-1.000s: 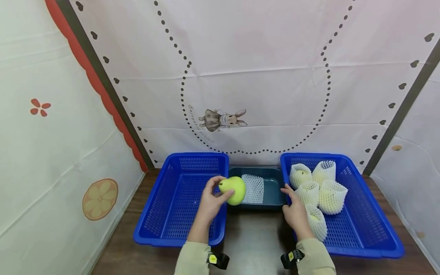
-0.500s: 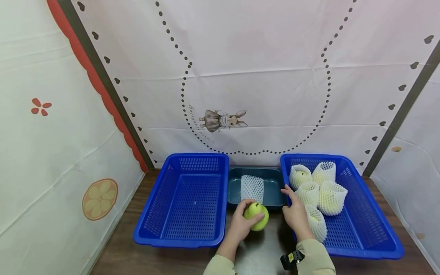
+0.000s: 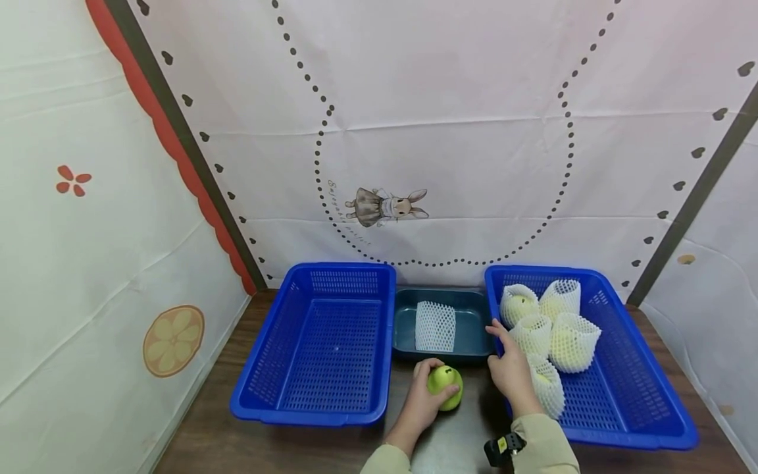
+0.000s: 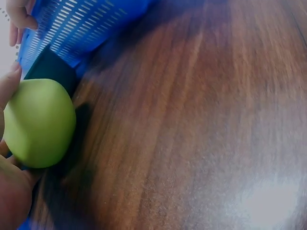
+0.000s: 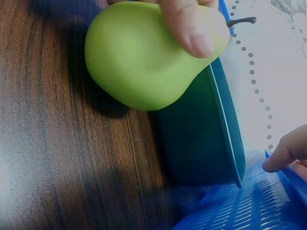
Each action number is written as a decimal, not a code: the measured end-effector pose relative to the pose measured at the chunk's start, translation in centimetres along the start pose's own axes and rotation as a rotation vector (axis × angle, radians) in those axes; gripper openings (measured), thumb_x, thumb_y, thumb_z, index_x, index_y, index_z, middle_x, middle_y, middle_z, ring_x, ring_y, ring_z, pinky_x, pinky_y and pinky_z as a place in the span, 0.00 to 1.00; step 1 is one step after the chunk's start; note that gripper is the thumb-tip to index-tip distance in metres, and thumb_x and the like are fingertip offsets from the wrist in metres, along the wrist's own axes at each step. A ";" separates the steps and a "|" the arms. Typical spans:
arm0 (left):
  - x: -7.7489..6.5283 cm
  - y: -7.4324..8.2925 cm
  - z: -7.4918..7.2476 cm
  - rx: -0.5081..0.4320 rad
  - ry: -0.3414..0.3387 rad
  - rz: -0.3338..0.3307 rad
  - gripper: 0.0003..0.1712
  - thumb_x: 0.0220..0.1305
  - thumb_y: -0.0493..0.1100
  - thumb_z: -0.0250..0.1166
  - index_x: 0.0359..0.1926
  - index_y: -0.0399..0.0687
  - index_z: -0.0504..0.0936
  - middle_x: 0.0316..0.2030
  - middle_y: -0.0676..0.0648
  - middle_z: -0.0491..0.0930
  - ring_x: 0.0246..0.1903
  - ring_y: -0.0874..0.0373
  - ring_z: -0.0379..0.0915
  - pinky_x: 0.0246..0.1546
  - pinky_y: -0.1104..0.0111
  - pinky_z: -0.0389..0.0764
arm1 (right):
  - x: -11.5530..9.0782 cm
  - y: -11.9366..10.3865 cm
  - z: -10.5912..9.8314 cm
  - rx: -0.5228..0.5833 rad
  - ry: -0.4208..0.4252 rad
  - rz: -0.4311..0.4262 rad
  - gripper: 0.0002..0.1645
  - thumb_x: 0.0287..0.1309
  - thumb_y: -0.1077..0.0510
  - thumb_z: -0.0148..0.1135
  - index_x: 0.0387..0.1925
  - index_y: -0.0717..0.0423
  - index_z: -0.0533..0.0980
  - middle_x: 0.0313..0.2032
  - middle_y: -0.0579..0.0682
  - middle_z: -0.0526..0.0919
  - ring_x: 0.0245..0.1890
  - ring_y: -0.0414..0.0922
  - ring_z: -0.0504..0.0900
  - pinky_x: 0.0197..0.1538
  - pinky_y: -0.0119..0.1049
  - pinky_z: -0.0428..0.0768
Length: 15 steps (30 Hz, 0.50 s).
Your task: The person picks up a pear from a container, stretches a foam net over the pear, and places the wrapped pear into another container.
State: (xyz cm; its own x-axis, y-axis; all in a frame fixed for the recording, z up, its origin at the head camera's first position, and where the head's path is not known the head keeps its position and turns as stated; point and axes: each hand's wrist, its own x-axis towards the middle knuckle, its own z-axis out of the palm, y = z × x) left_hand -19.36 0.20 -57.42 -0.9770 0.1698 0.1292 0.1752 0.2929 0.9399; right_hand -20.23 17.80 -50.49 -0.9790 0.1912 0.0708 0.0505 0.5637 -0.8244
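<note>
A green pear (image 3: 446, 388) is gripped from its left side by my left hand (image 3: 422, 401), thumb in front and fingers behind. It stands upright, stem up, at or just above the table in front of the dark green tray (image 3: 474, 326). In the left wrist view the pear (image 4: 41, 123) casts a shadow close by on the wood. A white foam net sleeve (image 3: 435, 326) lies flat in the tray. My right hand (image 3: 510, 372) rests at the near left rim of the right blue basket (image 3: 642, 388), fingers loosely extended; the right wrist view shows its finger (image 5: 290, 148) above that rim.
Several pears in white foam nets (image 3: 573, 342) sit in the left half of the right basket. Another blue basket (image 3: 331, 355) with a bare floor stands left of the tray. A printed cloth (image 3: 450, 164) hangs behind; brown table (image 3: 198, 421) surrounds the baskets.
My left hand has carried the pear from between the left basket and the tray, rightward and toward me, down to the table. Its stem now points up. My right hand has kept its place.
</note>
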 end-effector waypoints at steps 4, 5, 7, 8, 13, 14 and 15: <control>0.0 0.1 -0.1 0.043 -0.045 -0.013 0.26 0.52 0.49 0.71 0.48 0.50 0.69 0.47 0.49 0.64 0.46 0.54 0.66 0.46 0.63 0.68 | 0.0 0.0 0.0 0.006 0.003 -0.009 0.33 0.48 0.76 0.47 0.59 0.61 0.67 0.68 0.54 0.58 0.67 0.56 0.53 0.62 0.54 0.58; 0.0 0.1 0.0 0.056 -0.052 -0.011 0.26 0.51 0.48 0.71 0.49 0.50 0.69 0.47 0.49 0.64 0.46 0.53 0.66 0.46 0.62 0.68 | 0.1 0.0 0.0 0.007 0.003 -0.011 0.33 0.48 0.76 0.47 0.59 0.61 0.67 0.68 0.54 0.58 0.67 0.56 0.53 0.62 0.54 0.58; 0.1 0.2 0.0 0.077 -0.062 -0.027 0.29 0.50 0.48 0.72 0.50 0.50 0.68 0.48 0.48 0.64 0.47 0.52 0.66 0.46 0.61 0.69 | 0.1 0.0 -0.1 0.007 0.002 -0.014 0.33 0.47 0.76 0.47 0.59 0.61 0.67 0.67 0.54 0.58 0.66 0.56 0.53 0.61 0.54 0.59; 0.1 0.2 -0.1 0.086 -0.062 -0.028 0.30 0.49 0.47 0.73 0.51 0.49 0.68 0.49 0.47 0.64 0.48 0.52 0.66 0.46 0.60 0.69 | 0.1 0.0 -0.1 0.005 -0.001 -0.012 0.33 0.47 0.76 0.47 0.59 0.61 0.67 0.68 0.54 0.58 0.66 0.56 0.53 0.61 0.53 0.59; -0.7 2.8 -1.2 0.226 -0.111 -0.119 0.44 0.43 0.49 0.76 0.59 0.47 0.63 0.54 0.42 0.63 0.51 0.46 0.64 0.46 0.52 0.70 | 0.1 0.0 -0.2 0.003 -0.009 0.001 0.33 0.48 0.76 0.47 0.60 0.61 0.66 0.68 0.54 0.57 0.67 0.56 0.52 0.61 0.54 0.59; -1.0 4.1 -1.8 0.262 -0.152 -0.143 0.45 0.42 0.50 0.76 0.60 0.47 0.63 0.53 0.41 0.64 0.50 0.46 0.64 0.45 0.51 0.71 | 0.1 0.0 -0.2 0.004 -0.010 0.004 0.33 0.48 0.76 0.47 0.60 0.61 0.66 0.68 0.54 0.57 0.67 0.57 0.52 0.61 0.54 0.59; -1.3 5.4 -2.6 0.305 -0.192 -0.159 0.46 0.42 0.53 0.76 0.60 0.47 0.63 0.52 0.41 0.65 0.49 0.46 0.65 0.43 0.51 0.72 | 0.0 -0.1 -0.2 0.006 -0.011 0.008 0.33 0.48 0.76 0.47 0.60 0.61 0.66 0.68 0.54 0.57 0.67 0.57 0.52 0.61 0.54 0.59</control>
State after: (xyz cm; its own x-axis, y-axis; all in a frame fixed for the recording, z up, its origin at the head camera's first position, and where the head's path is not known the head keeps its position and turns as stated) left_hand -17.43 -0.87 -51.69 -0.9593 0.2643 -0.0994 0.0797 0.5912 0.8026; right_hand -20.24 17.90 -50.34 -0.9807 0.1865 0.0579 0.0571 0.5576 -0.8282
